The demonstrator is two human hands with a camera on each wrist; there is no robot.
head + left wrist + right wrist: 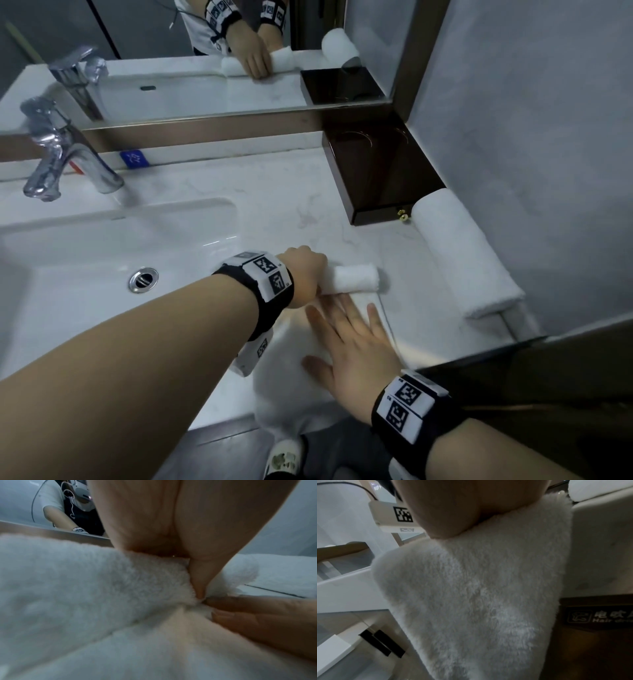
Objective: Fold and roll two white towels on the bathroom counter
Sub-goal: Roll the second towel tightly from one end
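Observation:
A white towel lies on the marble counter (274, 192), its far end wound into a short roll (356, 279). My left hand (305, 274) curls over the roll's left part; in the left wrist view the thumb (199, 577) digs into the roll (85, 581). My right hand (349, 335) lies flat with spread fingers on the unrolled part (284, 387), which hangs over the counter's front edge. The right wrist view shows the palm (462, 507) on the towel (479, 595). A second towel (459, 250) lies rolled against the right wall.
The sink basin (102, 257) with its drain (143, 279) and chrome faucet (65, 161) fills the left. A dark wooden box (380, 171) stands in the back right corner under the mirror (205, 51). A blue tag (134, 158) sits on the backsplash.

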